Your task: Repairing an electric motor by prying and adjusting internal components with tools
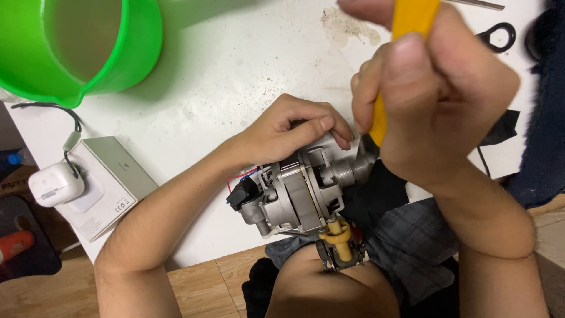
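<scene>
A grey metal electric motor [297, 194] lies at the white table's front edge, its threaded shaft [353, 171] pointing right and red and blue wires at its left end. My left hand [288, 126] rests over the motor's top, fingers curled on the housing. My right hand [429, 88] grips a yellow-handled tool [406, 35] held upright, its lower end down at the shaft. A yellow plastic part [338, 235] sticks out below the motor, against my knee.
A green plastic bucket [88, 47] stands at the back left. A white box [112, 182] with a small white charger case [56, 184] and cable sits at the left edge. Black scissor handles [500, 36] lie at the back right. Dark cloth [376, 197] hangs beneath the shaft.
</scene>
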